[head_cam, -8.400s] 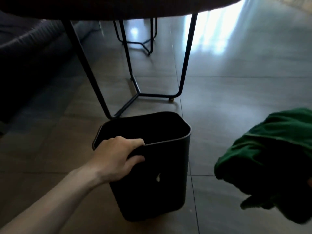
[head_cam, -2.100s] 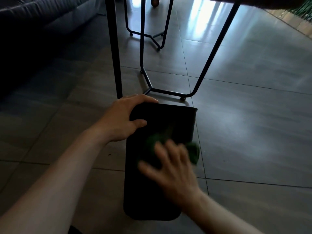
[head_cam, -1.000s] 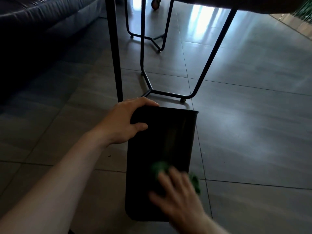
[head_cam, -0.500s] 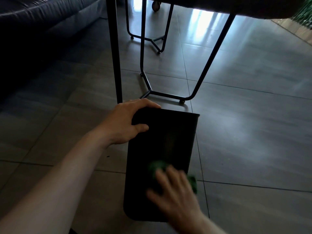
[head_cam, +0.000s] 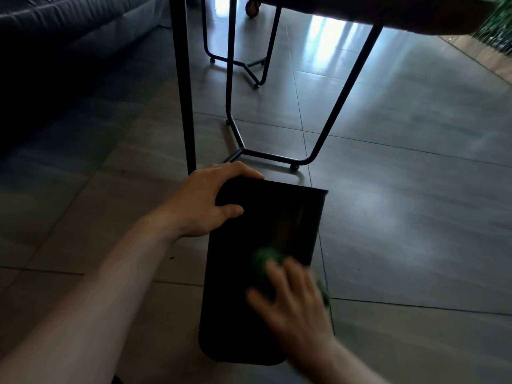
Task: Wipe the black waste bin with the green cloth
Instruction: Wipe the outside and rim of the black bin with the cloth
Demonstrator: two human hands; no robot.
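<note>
The black waste bin [head_cam: 249,314] lies tipped on the tiled floor, its rim pointing away from me toward the table legs. My left hand [head_cam: 206,199] grips the bin's far left corner at the rim, thumb on the upturned side. My right hand [head_cam: 293,303] is blurred with motion and presses the green cloth [head_cam: 261,260] flat on the upturned side, near the right edge. Most of the cloth is hidden under my palm and fingers; bits of green show above and to the right of the fingers.
Black metal table legs [head_cam: 185,87] and their floor frame [head_cam: 266,155] stand just beyond the bin's rim, under a dark tabletop [head_cam: 360,9]. A dark sofa [head_cam: 55,37] fills the upper left. Grey tiled floor [head_cam: 415,217] stretches to the right.
Over the last second my right hand with the cloth has rubbed on the lower half of the bin's side and shifted slightly up and right. The left hand keeps its grip on the rim corner.
</note>
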